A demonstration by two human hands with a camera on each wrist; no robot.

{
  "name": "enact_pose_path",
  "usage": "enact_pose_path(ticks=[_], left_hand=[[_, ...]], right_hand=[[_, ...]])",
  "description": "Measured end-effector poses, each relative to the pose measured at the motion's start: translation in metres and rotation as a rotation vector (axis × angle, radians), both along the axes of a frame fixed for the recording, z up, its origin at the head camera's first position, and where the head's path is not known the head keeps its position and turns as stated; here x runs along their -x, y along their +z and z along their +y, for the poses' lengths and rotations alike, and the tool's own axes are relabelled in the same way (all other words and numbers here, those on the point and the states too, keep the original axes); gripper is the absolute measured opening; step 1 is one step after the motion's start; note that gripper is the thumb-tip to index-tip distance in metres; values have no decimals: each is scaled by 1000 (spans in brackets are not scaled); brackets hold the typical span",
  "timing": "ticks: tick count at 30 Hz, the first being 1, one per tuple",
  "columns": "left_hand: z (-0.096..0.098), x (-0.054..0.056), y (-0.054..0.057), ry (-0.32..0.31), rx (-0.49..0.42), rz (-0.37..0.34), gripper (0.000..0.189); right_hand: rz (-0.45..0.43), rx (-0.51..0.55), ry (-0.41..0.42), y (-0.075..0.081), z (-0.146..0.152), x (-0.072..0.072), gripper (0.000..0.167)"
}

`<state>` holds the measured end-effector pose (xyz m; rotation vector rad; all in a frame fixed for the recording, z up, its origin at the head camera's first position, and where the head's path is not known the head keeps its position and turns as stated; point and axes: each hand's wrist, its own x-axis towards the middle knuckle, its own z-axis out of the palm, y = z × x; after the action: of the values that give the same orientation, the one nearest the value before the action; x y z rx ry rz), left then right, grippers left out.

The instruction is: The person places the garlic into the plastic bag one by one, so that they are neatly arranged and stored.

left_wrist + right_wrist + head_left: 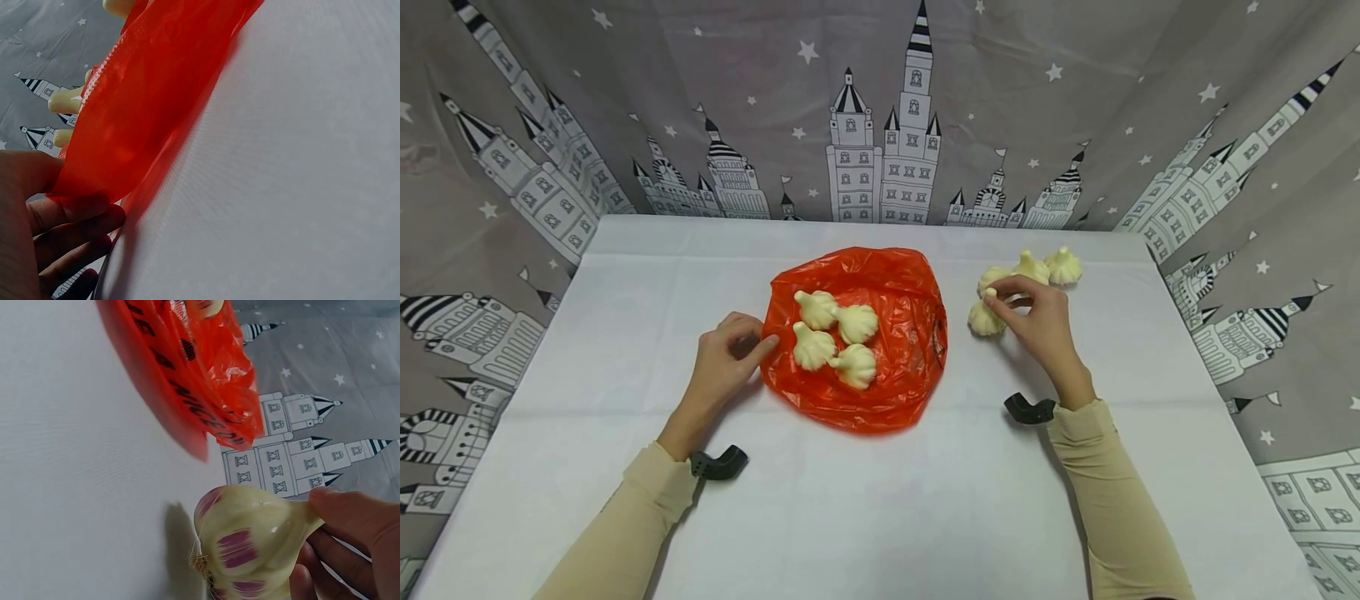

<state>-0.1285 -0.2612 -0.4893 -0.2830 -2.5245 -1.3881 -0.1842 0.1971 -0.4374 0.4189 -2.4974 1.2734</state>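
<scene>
My right hand [1033,321] pinches a garlic bulb [244,544] by its stem; the bulb is cream with purple patches and dry roots at its base. Behind that hand, several more garlic bulbs [1063,267] sit at the back right of the table. A red plastic bag [902,333] lies spread in the middle, with several garlic bulbs [814,347] on it. At the bag's left edge, my left hand [726,358] pinches the plastic between thumb and fingers, and the left wrist view shows that edge lifted.
A white cloth covers the table [880,500]. Behind and at both sides hangs a grey curtain [745,50] printed with castles and stars. Black wrist mounts [719,463] stick out inward from both sleeves.
</scene>
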Motion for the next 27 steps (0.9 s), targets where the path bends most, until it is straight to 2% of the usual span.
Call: enact_pose_path(ticks=[8, 17, 27], left_hand=[[0, 0, 0, 1, 2, -2, 10], [-2, -1, -1, -8, 3, 9, 8], [0, -1, 1, -6, -4, -4, 9]], right_hand=[[23, 40, 15, 5, -5, 3, 13], [-8, 61, 4, 13, -20, 5, 15], [-8, 101, 42, 26, -37, 12, 13]])
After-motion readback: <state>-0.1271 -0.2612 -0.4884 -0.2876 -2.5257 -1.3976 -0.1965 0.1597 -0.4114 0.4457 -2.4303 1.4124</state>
